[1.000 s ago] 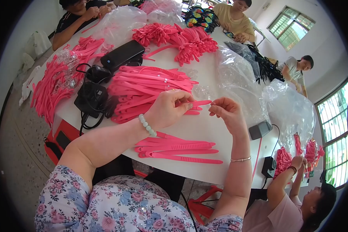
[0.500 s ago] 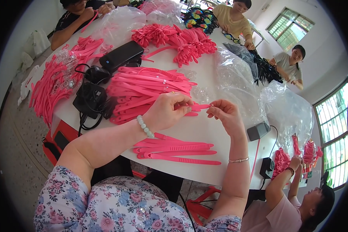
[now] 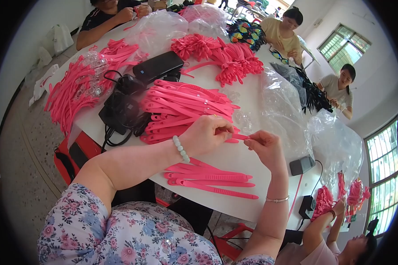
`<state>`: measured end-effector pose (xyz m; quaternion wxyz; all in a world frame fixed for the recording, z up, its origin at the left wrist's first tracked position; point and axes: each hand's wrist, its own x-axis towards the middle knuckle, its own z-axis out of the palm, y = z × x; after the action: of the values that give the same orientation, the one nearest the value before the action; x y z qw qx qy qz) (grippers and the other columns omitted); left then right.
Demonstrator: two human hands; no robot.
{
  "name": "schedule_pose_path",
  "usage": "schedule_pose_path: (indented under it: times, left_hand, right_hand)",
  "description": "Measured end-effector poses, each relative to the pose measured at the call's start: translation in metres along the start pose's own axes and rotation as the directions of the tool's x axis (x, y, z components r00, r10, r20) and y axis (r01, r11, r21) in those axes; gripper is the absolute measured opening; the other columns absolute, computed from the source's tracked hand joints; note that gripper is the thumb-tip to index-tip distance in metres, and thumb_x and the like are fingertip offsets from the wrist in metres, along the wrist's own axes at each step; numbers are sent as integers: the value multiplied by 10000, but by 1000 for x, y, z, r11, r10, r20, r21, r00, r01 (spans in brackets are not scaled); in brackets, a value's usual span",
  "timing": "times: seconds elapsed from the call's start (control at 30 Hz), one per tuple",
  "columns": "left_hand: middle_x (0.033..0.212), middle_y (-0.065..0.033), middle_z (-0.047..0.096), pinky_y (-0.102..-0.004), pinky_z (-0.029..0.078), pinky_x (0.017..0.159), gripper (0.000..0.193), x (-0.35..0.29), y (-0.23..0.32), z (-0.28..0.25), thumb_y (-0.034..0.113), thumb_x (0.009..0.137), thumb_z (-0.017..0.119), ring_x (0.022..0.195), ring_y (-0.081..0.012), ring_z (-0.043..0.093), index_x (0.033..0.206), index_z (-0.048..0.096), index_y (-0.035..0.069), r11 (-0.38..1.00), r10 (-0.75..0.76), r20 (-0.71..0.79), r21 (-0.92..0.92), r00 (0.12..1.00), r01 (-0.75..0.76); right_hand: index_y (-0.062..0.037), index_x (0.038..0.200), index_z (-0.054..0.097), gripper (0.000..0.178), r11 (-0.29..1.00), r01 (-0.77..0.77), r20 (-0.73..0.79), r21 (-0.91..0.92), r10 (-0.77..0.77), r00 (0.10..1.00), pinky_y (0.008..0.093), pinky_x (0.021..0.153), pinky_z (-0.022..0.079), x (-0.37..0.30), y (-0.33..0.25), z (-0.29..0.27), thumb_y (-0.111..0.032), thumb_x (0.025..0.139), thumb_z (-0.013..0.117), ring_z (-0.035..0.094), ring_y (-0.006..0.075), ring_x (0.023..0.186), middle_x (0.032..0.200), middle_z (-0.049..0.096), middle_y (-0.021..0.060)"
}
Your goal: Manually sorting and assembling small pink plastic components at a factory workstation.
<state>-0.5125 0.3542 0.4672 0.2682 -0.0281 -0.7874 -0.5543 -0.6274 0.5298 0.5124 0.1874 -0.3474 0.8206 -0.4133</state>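
Observation:
A pink rubber strap (image 3: 240,137) is stretched between my two hands, low over the white table. My left hand (image 3: 204,134), with a pale bead bracelet at its wrist, pinches one part of it and covers much of its length. The strap's other end sits in the fingertips of my right hand (image 3: 269,149). Behind my left hand lies a thick bundle of pink straps (image 3: 177,102). Closer to me, a small group of ribbed pink straps (image 3: 212,177) rests near the table edge. Small clear plastic pieces (image 3: 246,118) lie beyond my hands.
At the left are a black box-shaped device (image 3: 158,66), black adapters with cables (image 3: 116,112), and straps with clear buckles (image 3: 82,81). Pink strap bunches (image 3: 234,62) lie farther back. Clear plastic bags (image 3: 281,106) and a grey box (image 3: 302,164) are to the right. Several people work around the table.
The view has shifted, so the table's contents appear farther right. Both hands still grip the strap; my right fingers now close over the end that showed at their tips.

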Motion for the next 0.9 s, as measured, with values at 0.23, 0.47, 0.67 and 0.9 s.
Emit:
schedule_pose_path:
  times: [0.23,0.47,0.67,0.9]
  left_hand:
    - [708,-117,610,-307,486,621,156,0,7,-1,28,741,642,656,-214,601,894,623,5,958,230,-47,186,972,-218]
    - [714,-133,616,-336,488,612,144,-3,8,1,82,741,660,655,-275,609,868,629,22,948,236,68,204,969,-245]
    - [746,-133,636,-330,494,624,136,-1,6,0,85,739,667,677,-273,622,856,634,25,964,216,33,152,976,-218]
    - [798,-116,645,-321,501,637,167,0,11,-3,104,718,694,697,-263,626,862,643,36,953,214,86,203,973,-227]
  right_hand:
    - [42,814,639,75,984,124,-65,129,-117,991,192,567,445,-7,-7,3,25,745,662,558,57,630,684,617,22]
    - [44,859,637,104,973,147,33,179,-155,987,195,589,462,-12,-17,16,25,758,654,573,66,654,718,631,36]
    - [55,899,620,106,968,144,-8,205,-145,989,207,620,478,-13,-24,16,25,798,603,597,97,687,767,639,59]
    - [53,808,595,77,982,190,60,-5,-189,980,206,578,457,-13,-25,12,-22,826,592,561,80,633,684,591,36]
